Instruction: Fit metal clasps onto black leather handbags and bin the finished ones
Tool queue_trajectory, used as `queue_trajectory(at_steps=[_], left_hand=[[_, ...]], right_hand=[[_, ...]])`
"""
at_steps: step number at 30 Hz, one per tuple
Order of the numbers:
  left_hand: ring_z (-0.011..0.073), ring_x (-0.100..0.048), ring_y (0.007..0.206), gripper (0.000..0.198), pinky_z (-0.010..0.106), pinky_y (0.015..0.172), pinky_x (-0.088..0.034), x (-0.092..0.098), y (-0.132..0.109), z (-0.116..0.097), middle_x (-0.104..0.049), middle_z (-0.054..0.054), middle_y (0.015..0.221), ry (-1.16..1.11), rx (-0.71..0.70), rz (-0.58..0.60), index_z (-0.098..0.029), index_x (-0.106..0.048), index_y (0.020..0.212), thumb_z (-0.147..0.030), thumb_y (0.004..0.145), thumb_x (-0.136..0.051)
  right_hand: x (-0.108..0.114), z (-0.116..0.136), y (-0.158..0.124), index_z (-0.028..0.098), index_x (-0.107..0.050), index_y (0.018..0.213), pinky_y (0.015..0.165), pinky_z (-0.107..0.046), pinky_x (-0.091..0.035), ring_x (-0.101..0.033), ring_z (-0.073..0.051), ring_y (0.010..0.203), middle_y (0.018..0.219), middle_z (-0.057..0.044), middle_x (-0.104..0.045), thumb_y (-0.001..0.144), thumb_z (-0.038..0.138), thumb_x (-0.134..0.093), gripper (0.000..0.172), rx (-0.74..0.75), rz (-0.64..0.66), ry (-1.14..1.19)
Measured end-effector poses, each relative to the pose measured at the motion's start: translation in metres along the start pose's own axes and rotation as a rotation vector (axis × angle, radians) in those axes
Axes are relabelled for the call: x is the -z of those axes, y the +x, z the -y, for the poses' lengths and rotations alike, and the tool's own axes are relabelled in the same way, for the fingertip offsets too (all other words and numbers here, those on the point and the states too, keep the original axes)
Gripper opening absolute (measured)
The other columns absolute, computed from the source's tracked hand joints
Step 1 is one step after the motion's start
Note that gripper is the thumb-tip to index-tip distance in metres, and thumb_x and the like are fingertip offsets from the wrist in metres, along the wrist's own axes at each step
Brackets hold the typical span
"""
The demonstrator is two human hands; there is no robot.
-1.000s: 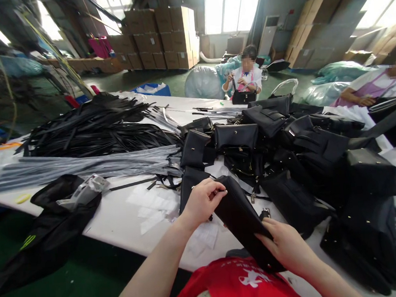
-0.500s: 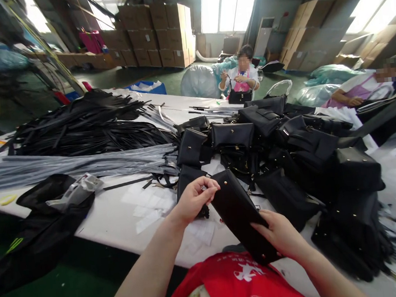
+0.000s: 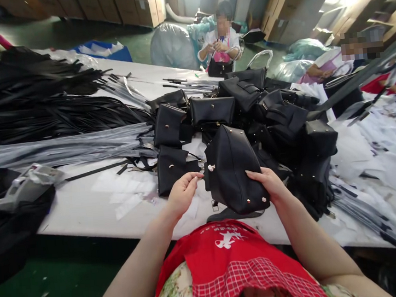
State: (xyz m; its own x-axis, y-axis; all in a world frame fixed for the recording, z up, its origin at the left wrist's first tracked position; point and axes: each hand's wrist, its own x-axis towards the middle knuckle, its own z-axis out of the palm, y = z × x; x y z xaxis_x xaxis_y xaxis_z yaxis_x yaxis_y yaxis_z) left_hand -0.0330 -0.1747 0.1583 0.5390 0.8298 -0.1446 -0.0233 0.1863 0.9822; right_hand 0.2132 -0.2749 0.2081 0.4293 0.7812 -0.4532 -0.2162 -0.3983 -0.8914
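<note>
A black handbag (image 3: pixel 236 163) is held up over the near side of the table, tilted so its base with small metal studs shows. My right hand (image 3: pixel 268 181) grips the right end of this bag, thumb on the base and the other fingers hidden behind. At the bag's left side, near a metal clasp (image 3: pixel 211 168), my left hand (image 3: pixel 184 191) has its thumb and fingertips pinched together. What lies in that pinch is too small to make out. Just beyond my left hand lies another black handbag (image 3: pixel 172 169) with a metal clasp.
Several black handbags (image 3: pixel 285 113) are heaped ahead and right. Black straps (image 3: pixel 77 115) and grey wrapped strips (image 3: pixel 62 149) lie on the left, with a tape dispenser (image 3: pixel 24 184) nearer. Across the table (image 3: pixel 82 214), a co-worker (image 3: pixel 221 44) handles a bag; another person is at right.
The held bag has turned from a long slanted side to its studded base. My left hand has gone from its upper end to its left side. The view has tilted down and rightward.
</note>
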Motion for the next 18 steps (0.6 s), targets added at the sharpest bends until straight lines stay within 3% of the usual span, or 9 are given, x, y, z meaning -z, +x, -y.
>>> queue_trajectory(at_steps=[5, 8, 14, 18], left_hand=[[0.0094, -0.039, 0.052, 0.027, 0.022, 0.05, -0.03, -0.007, 0.002, 0.006, -0.045, -0.005, 0.057, 0.279, -0.107, -0.063, -0.017, -0.067, 0.096, -0.036, 0.079, -0.061], [0.009, -0.038, 0.052, 0.03, 0.022, 0.052, -0.031, -0.006, 0.009, 0.005, -0.042, -0.006, 0.058, 0.32, -0.133, -0.082, -0.018, -0.068, 0.099, -0.039, 0.077, -0.065], [0.0089, -0.036, 0.052, 0.032, 0.022, 0.05, -0.027, 0.002, 0.021, -0.001, -0.041, -0.006, 0.056, 0.282, -0.159, 0.052, -0.018, -0.069, 0.097, -0.041, 0.076, -0.067], [0.0083, -0.038, 0.053, 0.031, 0.022, 0.048, -0.027, 0.006, 0.023, -0.005, -0.051, -0.004, 0.06, 0.195, -0.096, 0.143, -0.017, -0.071, 0.09, -0.041, 0.072, -0.071]], right_hand=[[-0.002, 0.001, 0.0, 0.015, -0.073, 0.082, 0.063, -0.027, -0.054, -0.069, -0.02, 0.068, 0.078, -0.006, -0.074, 0.058, 0.034, -0.084, 0.033, 0.01, -0.001, 0.007], [-0.001, 0.003, -0.004, 0.015, -0.072, 0.083, 0.061, -0.026, -0.054, -0.069, -0.019, 0.066, 0.079, -0.006, -0.074, 0.058, 0.034, -0.084, 0.033, 0.002, 0.032, -0.02], [0.003, 0.007, -0.011, 0.015, -0.071, 0.083, 0.058, -0.03, -0.054, -0.068, -0.022, 0.064, 0.077, -0.007, -0.073, 0.06, 0.038, -0.082, 0.035, -0.018, 0.083, -0.11], [0.005, 0.006, -0.012, 0.015, -0.071, 0.086, 0.059, -0.03, -0.055, -0.069, -0.023, 0.066, 0.08, -0.008, -0.073, 0.061, 0.038, -0.082, 0.036, -0.036, 0.112, -0.108]])
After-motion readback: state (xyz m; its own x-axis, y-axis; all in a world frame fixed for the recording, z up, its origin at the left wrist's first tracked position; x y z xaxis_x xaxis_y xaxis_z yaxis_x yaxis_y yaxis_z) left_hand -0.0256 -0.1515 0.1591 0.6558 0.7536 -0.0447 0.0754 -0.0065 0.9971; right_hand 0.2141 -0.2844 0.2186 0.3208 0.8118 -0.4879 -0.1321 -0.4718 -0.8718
